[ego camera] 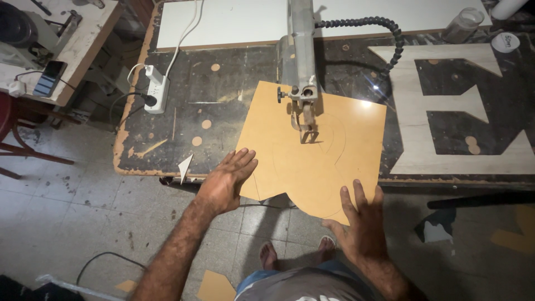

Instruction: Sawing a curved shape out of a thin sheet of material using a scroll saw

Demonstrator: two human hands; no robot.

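A flat tan board [312, 150] lies on a scroll saw's table, with curved pencil lines drawn on it and a notch cut out of its near edge. The saw's head and blade [305, 114] stand over the board's middle. My left hand [228, 178] lies flat, fingers spread, on the board's near left corner. My right hand [361, 214] presses flat on the board's near right edge, fingers pointing away from me. Neither hand grips anything.
The dark, worn workbench [167, 128] carries a white power strip [156, 87], a white panel [234, 22] at the back and a large pale wooden letter [446, 111] at right. A black flexible hose [390, 39] curves by the saw. My bare feet [270, 253] stand on tiles.
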